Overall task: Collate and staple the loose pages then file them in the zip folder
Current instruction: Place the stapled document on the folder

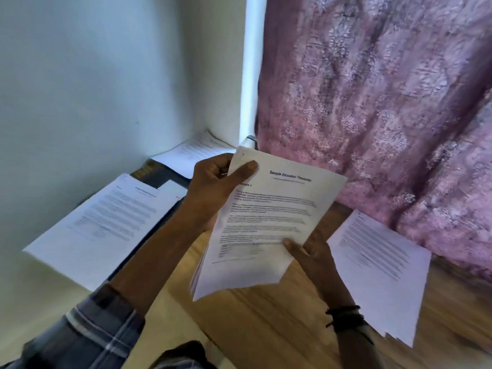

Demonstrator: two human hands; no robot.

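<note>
A checked sleeve (87,334) sits lowest, at the left. By the wall, a pile of printed pages (101,225) lies partly on a dark surface (149,170). The left grip (213,187) pinches the top corner of a sheaf of pages (266,222) held above the wooden desk (253,328). The right grip (316,259) clasps the sheaf's lower edge, thumb on top. Another page (378,270) lies to the right, by the pink curtain (372,89).
</note>
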